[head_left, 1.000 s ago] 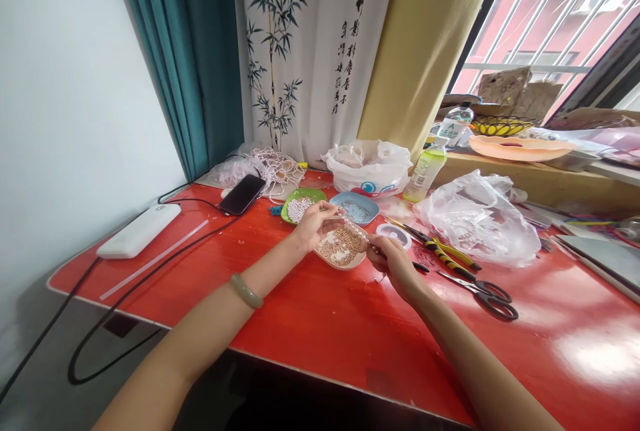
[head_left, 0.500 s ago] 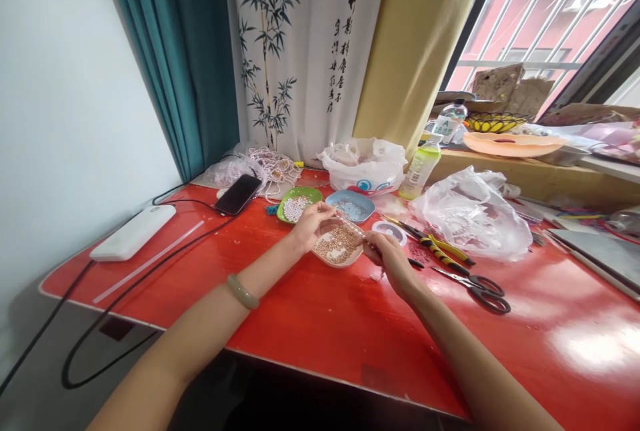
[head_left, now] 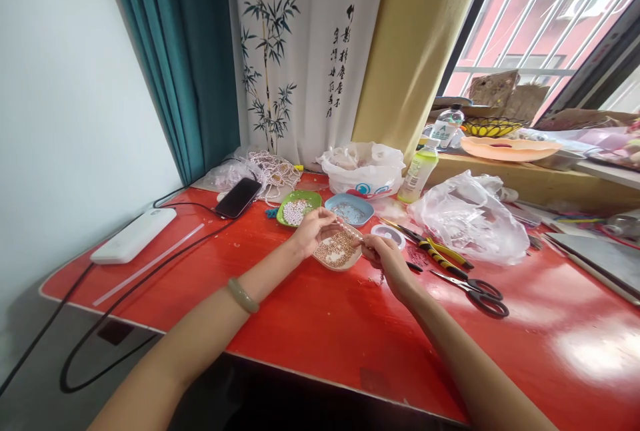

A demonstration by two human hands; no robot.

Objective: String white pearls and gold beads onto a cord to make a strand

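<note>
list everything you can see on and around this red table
table: one, red, under everything
pink dish: one, holds golden beads, table centre
green dish: one, holds white beads, behind pink dish
blue dish: one, right of green dish
phone: one, black, far left
white bag: one, back centre
clear bag: one, back right
scissors: one, black, right side
pliers: one, yellow-black, behind scissors
bead strand: one, pale, stretched above pink dish
left hand: one, pinching strand, bangle on wrist
right hand: one, pinching strand's other end
</note>
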